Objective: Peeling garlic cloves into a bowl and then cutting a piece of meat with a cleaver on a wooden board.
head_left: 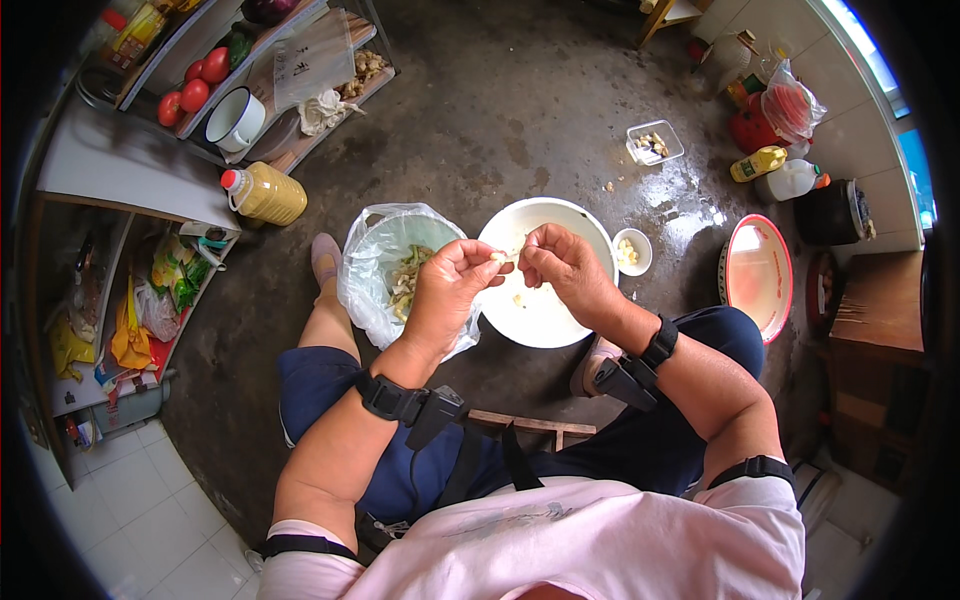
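Below the fingers sat the big white bowl (540,310), a clear plastic bag (375,265) of peelings just left of them. Left hand (445,290) and right hand (565,270) met above the bowl, fingertips pinching one small pale garlic clove (500,257) between them.
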Available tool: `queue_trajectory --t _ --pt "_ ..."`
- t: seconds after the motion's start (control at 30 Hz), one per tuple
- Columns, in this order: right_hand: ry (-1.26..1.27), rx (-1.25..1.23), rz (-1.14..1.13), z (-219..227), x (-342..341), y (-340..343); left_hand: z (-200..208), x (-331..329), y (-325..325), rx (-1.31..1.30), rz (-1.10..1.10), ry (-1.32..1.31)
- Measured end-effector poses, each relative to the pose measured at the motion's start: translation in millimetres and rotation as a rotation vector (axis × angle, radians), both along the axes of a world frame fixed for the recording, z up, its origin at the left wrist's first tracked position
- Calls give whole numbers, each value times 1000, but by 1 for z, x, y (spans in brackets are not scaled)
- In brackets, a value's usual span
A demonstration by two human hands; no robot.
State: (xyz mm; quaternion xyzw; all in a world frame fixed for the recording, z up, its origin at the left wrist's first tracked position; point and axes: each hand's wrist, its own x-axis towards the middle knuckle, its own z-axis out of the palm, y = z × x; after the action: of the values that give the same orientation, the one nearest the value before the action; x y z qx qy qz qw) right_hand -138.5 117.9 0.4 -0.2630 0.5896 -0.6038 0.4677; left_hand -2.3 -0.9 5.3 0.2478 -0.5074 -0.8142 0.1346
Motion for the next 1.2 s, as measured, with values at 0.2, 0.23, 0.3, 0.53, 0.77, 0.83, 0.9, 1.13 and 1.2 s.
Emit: queue_trajectory --t 0.2,0.23,0.3,0.53,0.77,0.83,0.9,1.13,1.2 --pt "10 28 10 3 3 -2 -3 1 -1 -11 -5 1" --pt "54 4 38 3 3 -2 -4 2 -1 -20 -13 10" --pt "86 -4 50 -1 3 -1 -4 1 -1 -21 -16 -1" --pt "125 34 49 1 4 -1 -3 1 0 38 -23 -29" --pt "100 7 32 -2 3 1 -1 2 -1 111 -17 -2" --pt "87 -3 28 -1 3 1 0 2 -2 127 -15 -13" --pt "81 -15 25 -2 3 1 -1 2 -2 129 -11 -16" --pt "90 -73 -1 -8 3 0 -1 2 -2 158 -3 -28" --pt "70 -75 -1 -4 3 0 0 2 -2 166 -4 -33"
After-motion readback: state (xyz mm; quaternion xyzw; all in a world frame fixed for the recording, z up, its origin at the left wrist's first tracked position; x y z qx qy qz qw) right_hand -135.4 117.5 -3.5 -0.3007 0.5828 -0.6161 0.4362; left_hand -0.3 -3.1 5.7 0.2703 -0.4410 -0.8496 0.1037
